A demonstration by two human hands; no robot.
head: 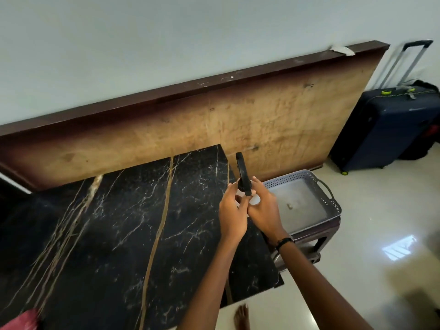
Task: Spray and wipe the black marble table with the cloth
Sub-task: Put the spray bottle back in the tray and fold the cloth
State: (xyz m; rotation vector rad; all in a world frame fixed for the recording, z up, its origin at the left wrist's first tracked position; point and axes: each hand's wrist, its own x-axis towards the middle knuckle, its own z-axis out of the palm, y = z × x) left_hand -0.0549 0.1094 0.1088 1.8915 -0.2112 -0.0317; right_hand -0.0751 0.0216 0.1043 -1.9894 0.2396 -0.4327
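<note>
The black marble table [123,229] with white and gold veins fills the lower left. Over its right edge both my hands hold a spray bottle [243,173], of which the black trigger head sticks up and a bit of pale body shows between the fingers. My left hand [232,210] grips it from the left, fingers curled at the neck. My right hand [263,208] wraps the body from the right. A reddish cloth [21,321] lies at the table's bottom left corner, partly out of view.
A grey perforated basket [328,198] with handles sits on a stool right of the table. A wooden board [238,122] leans against the wall behind. A dark blue suitcase [390,129] stands at right. My bare foot [242,316] is on the glossy floor.
</note>
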